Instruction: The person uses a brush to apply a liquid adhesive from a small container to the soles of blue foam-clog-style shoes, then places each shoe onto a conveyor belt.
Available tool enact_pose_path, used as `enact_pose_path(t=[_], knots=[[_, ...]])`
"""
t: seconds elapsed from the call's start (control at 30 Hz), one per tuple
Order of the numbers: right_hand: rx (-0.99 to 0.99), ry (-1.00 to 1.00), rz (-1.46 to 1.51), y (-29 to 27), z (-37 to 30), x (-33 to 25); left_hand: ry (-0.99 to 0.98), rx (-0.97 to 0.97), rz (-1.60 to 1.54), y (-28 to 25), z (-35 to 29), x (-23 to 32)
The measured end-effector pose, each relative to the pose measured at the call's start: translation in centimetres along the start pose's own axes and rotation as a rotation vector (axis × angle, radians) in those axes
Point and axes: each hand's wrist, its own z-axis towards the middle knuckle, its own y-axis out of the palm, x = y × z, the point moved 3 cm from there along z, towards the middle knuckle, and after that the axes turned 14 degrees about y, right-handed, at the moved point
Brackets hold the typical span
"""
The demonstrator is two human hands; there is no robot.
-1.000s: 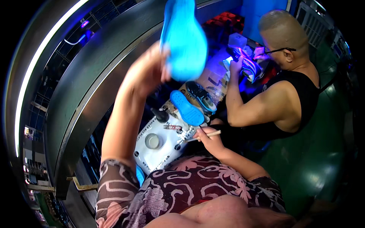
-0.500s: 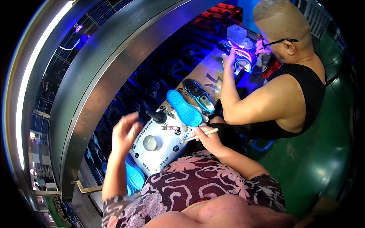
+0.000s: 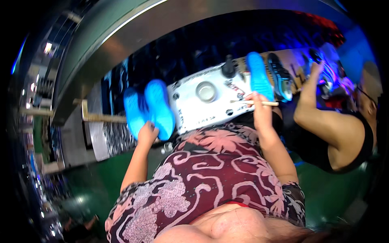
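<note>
My left hand (image 3: 148, 133) is at the near ends of two bright blue shoe soles lying side by side. Its fingers are closed at the edge of the right-hand sole (image 3: 159, 106); the other sole (image 3: 133, 108) lies just left of it. My right hand (image 3: 261, 106) grips a brush (image 3: 270, 103) with a pale handle, its tip pointing left over the white printed board (image 3: 190, 115). A round cup (image 3: 206, 91) of whitish liquid stands on that board. Beyond my right hand rests a third blue sole (image 3: 258, 75), next to a black-and-blue shoe (image 3: 279, 77).
A black bottle (image 3: 229, 68) and red-handled snips (image 3: 235, 87) are at the board's right side. At the right a co-worker (image 3: 332, 137) in a black top handles a shoe under purple light. A metal beam (image 3: 133, 44) arches over the far side, above dark racks.
My view has swung left. My left hand, raised beside the board before, has come down to the pair of blue soles. My right hand still holds the brush.
</note>
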Motion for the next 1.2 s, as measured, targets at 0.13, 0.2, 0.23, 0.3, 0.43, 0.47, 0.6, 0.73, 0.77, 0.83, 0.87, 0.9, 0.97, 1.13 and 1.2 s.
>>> enact_pose_path(t=[0.13, 0.2, 0.23, 0.3, 0.43, 0.47, 0.6, 0.73, 0.77, 0.83, 0.87, 0.9, 0.97, 1.13, 1.2], knots=[[0.013, -0.044, -0.141, 2.3, 1.1, -0.6, -0.053, 0.003, -0.011, -0.4, 0.5, 0.7], [-0.025, -0.113, -0.258, 3.9, 1.8, -1.5, -0.067, 0.032, -0.043, 0.1, 0.4, 0.3], [-0.017, -0.205, -0.356, 4.6, 2.2, -1.9, -0.019, 0.061, -0.051, 0.3, 0.2, -0.2], [-0.015, -0.339, -0.479, 5.9, 3.0, -2.2, -0.108, 0.092, -0.289, 0.5, -0.7, -1.2], [-0.104, -0.278, -0.562, 8.6, 4.9, -1.4, -0.163, 0.167, -0.831, 0.8, -1.0, -1.4], [-0.142, -0.236, -0.603, 9.3, 5.2, -1.2, -0.195, 0.209, -1.027, 1.1, -1.0, -1.4], [-0.102, -0.565, -0.709, 10.9, 6.1, 0.2, -0.323, -0.253, -1.209, 0.8, -0.6, -1.9], [-0.143, -0.474, -0.638, 10.8, 6.5, 0.0, -0.309, -0.068, -1.506, -0.7, -0.7, 0.7], [-0.114, -0.445, -0.599, 10.5, 6.3, -0.5, -0.269, -0.023, -1.505, -1.2, -1.0, 1.5], [-0.087, -0.316, -0.487, 10.2, 5.8, -0.9, -0.213, 0.097, -1.522, -1.3, -1.0, 3.2], [-0.073, -0.252, -0.43, 10.0, 5.7, -0.8, -0.174, 0.039, -1.495, -1.3, -1.0, 4.0], [-0.076, -0.296, -0.517, 10.1, 5.9, 0.1, -0.136, -0.004, -1.471, -1.5, -1.4, 4.7], [-0.106, -0.253, -0.537, 9.9, 5.7, 0.5, -0.047, -0.037, -1.411, -1.5, -1.1, 7.1], [-0.086, -0.131, -0.233, 8.0, 6.4, 2.1, 0.067, 0.269, -1.206, 0.2, 1.7, 9.3], [-0.063, -0.06, -0.06, 7.7, 4.6, -0.1, 0.139, 0.402, -1.183, 0.2, 2.7, 10.5]])
